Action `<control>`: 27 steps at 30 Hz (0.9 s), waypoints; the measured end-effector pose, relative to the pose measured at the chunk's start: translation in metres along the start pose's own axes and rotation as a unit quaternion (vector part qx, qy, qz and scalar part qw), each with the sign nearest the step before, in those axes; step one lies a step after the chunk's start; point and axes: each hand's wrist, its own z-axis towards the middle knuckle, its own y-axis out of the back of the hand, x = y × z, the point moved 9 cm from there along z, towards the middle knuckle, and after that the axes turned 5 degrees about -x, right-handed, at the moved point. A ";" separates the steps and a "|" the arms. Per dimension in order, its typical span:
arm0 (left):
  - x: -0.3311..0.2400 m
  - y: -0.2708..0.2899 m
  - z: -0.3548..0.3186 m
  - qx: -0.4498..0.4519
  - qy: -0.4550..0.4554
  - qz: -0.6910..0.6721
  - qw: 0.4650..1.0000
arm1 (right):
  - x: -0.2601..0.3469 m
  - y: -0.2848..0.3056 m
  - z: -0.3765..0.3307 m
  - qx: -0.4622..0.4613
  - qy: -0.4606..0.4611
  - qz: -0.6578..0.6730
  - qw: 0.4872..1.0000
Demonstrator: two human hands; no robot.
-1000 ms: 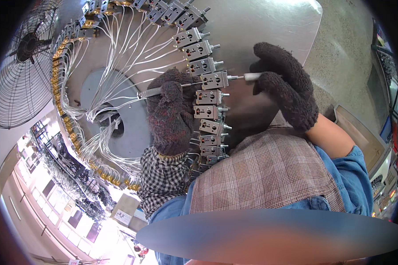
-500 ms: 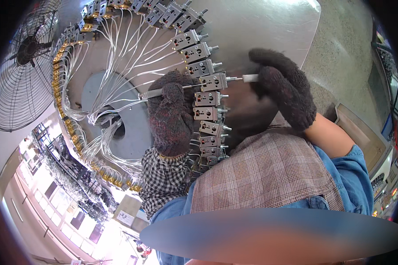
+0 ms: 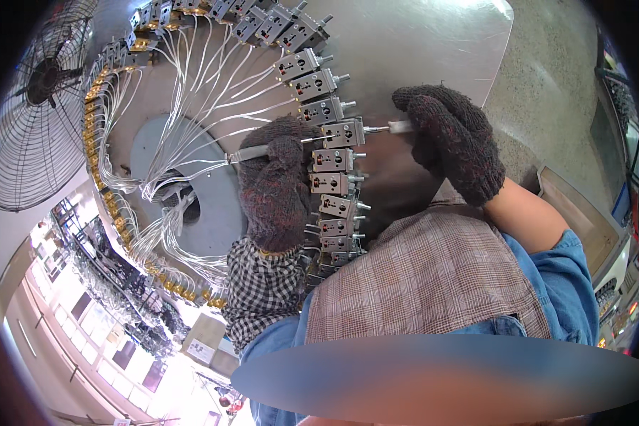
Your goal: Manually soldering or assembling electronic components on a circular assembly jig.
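Observation:
My left hand point(image 3: 275, 192), in a dark knitted glove, is closed around a screwdriver point(image 3: 250, 152) with a pale handle. Its thin shaft reaches right to a small metal box point(image 3: 343, 133) with round holes and a stem. On the other side, my right hand point(image 3: 456, 142), gloved alike, grips a second slim screwdriver point(image 3: 400, 126) with a white handle. That tool's thin metal tip meets the end of the box's stem; exactly how it fits is too small to tell. Similar boxes stand just above and below, one being a metal box point(image 3: 331, 160) beside my left glove.
White wires point(image 3: 184, 135) run from the ring of boxes into a hole in the round grey hub point(image 3: 145, 145). Brass-coloured fittings point(image 3: 113, 206) line the ring's far left. A large wire-caged fan point(image 3: 42, 85) stands left. A metal tabletop point(image 3: 419, 42) extends right, above the floor.
My right hand has shifted slightly and its fingers have curled in more, tilting the white-handled screwdriver a little. My left hand and its screwdriver have moved slightly; the box has stayed in place.

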 end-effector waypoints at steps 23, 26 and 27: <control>0.005 -0.007 0.002 0.030 0.076 -0.066 0.994 | -0.012 -0.003 -0.010 -0.016 -0.183 0.277 0.943; 0.004 -0.006 0.001 0.025 0.055 -0.079 0.995 | -0.008 0.001 -0.008 -0.027 -0.166 0.289 0.942; 0.007 0.001 0.002 0.008 0.055 -0.059 0.997 | -0.013 -0.003 -0.010 -0.008 -0.229 0.308 0.923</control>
